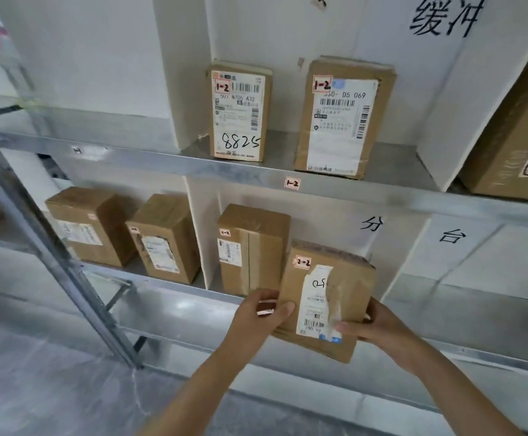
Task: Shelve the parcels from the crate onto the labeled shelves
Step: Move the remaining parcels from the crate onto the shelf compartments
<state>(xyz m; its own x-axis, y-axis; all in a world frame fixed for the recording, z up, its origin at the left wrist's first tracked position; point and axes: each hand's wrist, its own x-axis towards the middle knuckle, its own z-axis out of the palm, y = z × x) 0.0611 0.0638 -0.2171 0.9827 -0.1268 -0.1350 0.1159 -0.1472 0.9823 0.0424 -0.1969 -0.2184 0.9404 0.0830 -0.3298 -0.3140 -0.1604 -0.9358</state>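
Floor (36,388): grey and dusty-looking at the lower left, running under the rack.
Upright post (52,262): bare metal, slanting across the left side.
Upper shelf (149,155): dull grey metal, with a small "1-2" shelf tag (291,183) stuck on its front lip.
Left bay boxes (89,228): two brown cartons standing on the lower shelf (124,273), apart from each other, left of a white divider board (198,234).
Boxes marked 1-2 (240,111): two upright cartons on the upper shelf, side by side without touching, against white board.
Standing 2-2 box (253,250): upright on the lower shelf, just right of the divider.
Left hand (262,313): clasps the held parcel's left edge, thumb across its front.
Held parcel (325,297): brown, tagged "2-2", slightly tilted, in front of the lower shelf's lip and overlapping the standing box's lower right corner.
Right hand (372,322): grips the parcel's lower right corner, thumb on its torn label.
Back panels (476,262): white board with handwritten black characters.
Large carton (514,130): far right on the upper shelf, cut off by the frame edge.
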